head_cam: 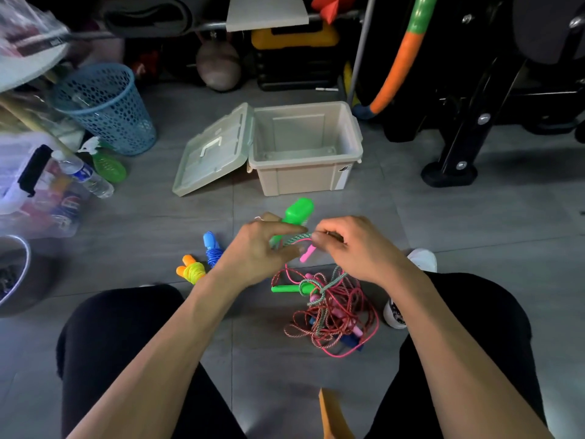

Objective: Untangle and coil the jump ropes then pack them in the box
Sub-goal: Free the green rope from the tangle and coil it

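Observation:
My left hand (259, 248) grips a green jump-rope handle (296, 213) that points toward the box. My right hand (351, 248) pinches the green-and-white cord (296, 238) just beside it, with a pink handle (307, 253) hanging below the fingers. On the floor between my knees lies a tangle of red, pink and green ropes (332, 315) with another green handle (285, 288). Two coiled ropes lie to the left, one blue (212, 248) and one yellow with orange handles (191, 270). The beige box (304, 175) stands open beyond my hands, its lid (215, 150) leaning to the left.
A blue mesh basket (104, 106) and a clear bin with a water bottle (85, 175) stand at the left. A metal bowl (12, 274) sits at the far left edge. Black exercise equipment (468, 122) fills the right back. A white shoe (422, 259) rests near my right knee.

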Demonstrator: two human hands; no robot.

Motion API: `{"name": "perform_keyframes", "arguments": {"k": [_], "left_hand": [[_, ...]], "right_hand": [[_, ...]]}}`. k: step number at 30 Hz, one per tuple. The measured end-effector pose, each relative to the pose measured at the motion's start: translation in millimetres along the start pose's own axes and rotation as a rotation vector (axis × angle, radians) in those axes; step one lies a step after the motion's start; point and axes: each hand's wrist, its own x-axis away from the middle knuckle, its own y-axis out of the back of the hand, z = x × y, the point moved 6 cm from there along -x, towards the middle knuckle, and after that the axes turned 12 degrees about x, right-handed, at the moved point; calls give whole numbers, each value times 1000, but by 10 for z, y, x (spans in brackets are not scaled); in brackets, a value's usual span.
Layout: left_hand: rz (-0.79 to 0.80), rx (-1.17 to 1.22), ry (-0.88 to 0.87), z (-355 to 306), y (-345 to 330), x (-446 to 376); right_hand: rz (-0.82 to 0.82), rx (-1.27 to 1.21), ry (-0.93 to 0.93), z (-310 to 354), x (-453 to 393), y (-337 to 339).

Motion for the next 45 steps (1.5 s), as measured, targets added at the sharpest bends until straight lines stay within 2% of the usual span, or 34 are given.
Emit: {"name": "perform_keyframes", "arguments": {"k": [2, 4, 8, 10, 11, 12, 14, 16, 18, 23, 26, 29, 32, 34, 35, 36, 38, 40, 42, 45], "left_hand": [[-32, 1, -55, -71, -76, 5], [-136, -47, -7, -34, -14, -32], [-406, -4, 181, 156, 341, -79], [-403, -51, 310, 316, 403, -50], [-353, -108, 384, 400, 381, -35], [-288, -163, 457, 471, 338, -23], [-168, -183, 557, 548, 209, -6], [-69, -156, 551, 524, 58, 2], [-26, -200, 496, 454, -14, 8], [-20, -36, 172, 125, -3, 30], [-8, -14, 8, -51, -51, 45], [-113, -49, 19, -28, 48, 28], [-286, -31, 59, 26, 272, 34], [-364, -5, 173, 117, 389, 69], [-355, -39, 265, 205, 408, 77], [-310, -121, 367, 302, 408, 86], [-143, -262, 532, 452, 354, 115], [-8, -227, 516, 462, 232, 120], [29, -171, 381, 335, 132, 116], [1, -61, 156, 98, 46, 123]], "right_hand": [[-26, -5, 10, 23, -1, -14], [16, 29, -48, -38, 17, -83], [397, 120, -231, -229, 129, -337], [479, 152, -249, -249, 169, -355], [454, 142, -225, -224, 160, -326], [361, 102, -177, -171, 132, -266], [49, -50, -57, -16, 96, -46], [-178, -132, 45, 112, 125, 141], [-212, -111, 44, 108, 128, 189], [46, 44, 14, 9, 67, -29], [62, 21, 27, 67, 64, -111], [56, 17, -28, -28, 71, -174], [272, -14, -146, -229, 128, -356], [425, 21, -204, -309, 203, -436], [431, 53, -209, -307, 215, -410], [362, 63, -185, -281, 192, -345], [49, -11, -82, -148, 134, -103], [-190, -91, 39, 19, 140, 101], [-214, -88, 85, 116, 146, 136], [-98, -11, 105, 161, 137, 28]]}}
